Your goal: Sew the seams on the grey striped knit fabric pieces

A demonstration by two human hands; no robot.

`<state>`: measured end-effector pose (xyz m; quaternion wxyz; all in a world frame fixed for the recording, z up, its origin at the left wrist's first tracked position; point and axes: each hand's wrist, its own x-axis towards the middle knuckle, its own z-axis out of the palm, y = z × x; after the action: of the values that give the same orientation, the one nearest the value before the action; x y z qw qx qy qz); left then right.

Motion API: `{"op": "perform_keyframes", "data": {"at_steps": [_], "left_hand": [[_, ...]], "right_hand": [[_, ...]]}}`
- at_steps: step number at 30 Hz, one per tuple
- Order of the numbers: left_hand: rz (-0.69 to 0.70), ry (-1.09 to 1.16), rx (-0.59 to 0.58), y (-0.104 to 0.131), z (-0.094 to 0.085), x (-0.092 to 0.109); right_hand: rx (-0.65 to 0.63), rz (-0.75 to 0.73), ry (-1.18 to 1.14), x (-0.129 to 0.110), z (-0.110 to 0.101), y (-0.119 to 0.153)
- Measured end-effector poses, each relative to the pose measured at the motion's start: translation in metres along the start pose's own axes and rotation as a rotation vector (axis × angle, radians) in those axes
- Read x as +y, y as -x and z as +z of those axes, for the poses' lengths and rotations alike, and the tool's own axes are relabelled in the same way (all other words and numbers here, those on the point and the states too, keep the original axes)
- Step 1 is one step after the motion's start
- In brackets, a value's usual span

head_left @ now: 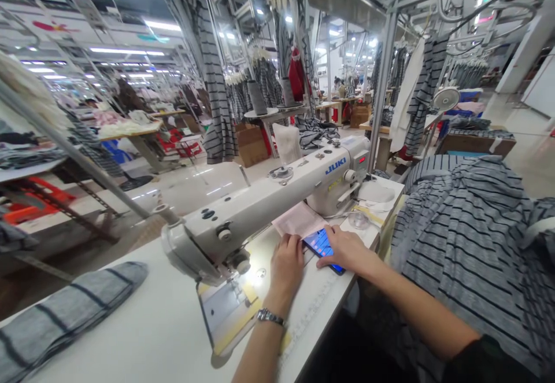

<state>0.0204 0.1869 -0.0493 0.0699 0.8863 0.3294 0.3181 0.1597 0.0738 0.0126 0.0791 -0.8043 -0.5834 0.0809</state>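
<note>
A smartphone (321,245) with a lit blue screen lies tilted on the sewing table beneath the machine's arm. My right hand (349,250) grips it from the right, thumb by the near edge and fingers at the far edge. To its left, my left hand (287,261), with a metal watch on the wrist, has its fingers bent together by the phone's left end. Their tips meet the edge of a pale pink sheet (299,220); what they hold, if anything, is hidden. Over both rises a white JUKI sewing machine (273,192), its needle area lit left of my left hand.
Striped grey fabric (463,227) is heaped on the right. A folded striped piece (73,313) rests at the table's left. A clear round case (359,219) lies near the machine's base. A metal post (384,76) and hanging striped garments (217,76) stand behind the machine.
</note>
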Motion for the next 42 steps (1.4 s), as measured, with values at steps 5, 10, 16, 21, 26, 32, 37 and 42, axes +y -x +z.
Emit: {"op": "perform_keyframes", "data": {"at_steps": [5, 10, 16, 21, 26, 32, 37, 42], "left_hand": [[0.018, 0.029, 0.028, 0.0, 0.002, -0.002], [0.053, 0.077, 0.079, 0.0, 0.007, -0.005], [0.084, 0.146, 0.107, 0.0, 0.011, -0.006], [0.086, 0.163, 0.112, 0.001, 0.01, -0.008], [0.078, 0.162, 0.09, 0.001, 0.012, -0.007], [0.111, 0.092, 0.005, 0.006, 0.006, -0.004], [0.13, -0.033, -0.058, 0.003, -0.001, 0.007], [0.208, -0.164, -0.193, 0.032, -0.043, 0.033]], "right_hand": [[0.013, 0.044, 0.005, -0.008, -0.001, 0.0], [0.005, 0.048, -0.014, -0.008, -0.002, 0.001], [0.0, 0.043, -0.042, -0.01, -0.003, 0.0], [-0.066, -0.052, -0.08, 0.016, -0.011, 0.009], [-0.1, -0.106, -0.052, 0.052, -0.011, 0.021], [0.14, -0.026, -0.007, 0.02, 0.018, -0.017], [0.305, -0.047, -0.044, 0.013, 0.032, -0.03], [0.364, -0.217, -0.179, 0.031, 0.038, 0.014]]}}
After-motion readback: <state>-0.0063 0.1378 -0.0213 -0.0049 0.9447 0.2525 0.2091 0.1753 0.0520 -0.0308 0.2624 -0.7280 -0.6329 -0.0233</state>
